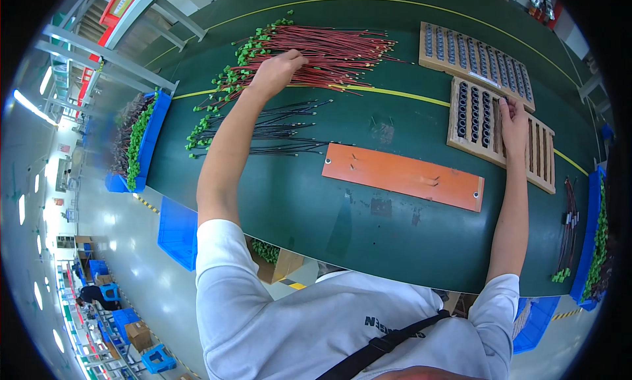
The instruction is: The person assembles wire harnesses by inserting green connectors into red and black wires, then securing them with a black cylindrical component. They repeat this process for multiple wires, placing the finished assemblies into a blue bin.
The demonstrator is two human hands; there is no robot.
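Note:
At the far left of the table my left hand (280, 71) is curled over a wide pile of red wires (336, 47) with green connectors on their left ends. Its fingertips are drawn together at the wires, but I cannot see whether one is gripped. My right hand (515, 126) reaches onto a slotted wooden tray (503, 155), fingers pinched over a slot; what they hold is hidden. Black ring-like cylinders (474, 113) fill the rows left of that hand, while the slots to its right show bare grooves. Black wires (280, 130) with green ends lie nearer me.
Behind the slotted tray stands a second wooden tray (449, 67) with rows of grey cylinders. An orange board (403, 176) with small upright pins lies at centre. Blue bins (150, 139) of green-ended wires flank the table, and a small wire bundle (567, 232) lies at right.

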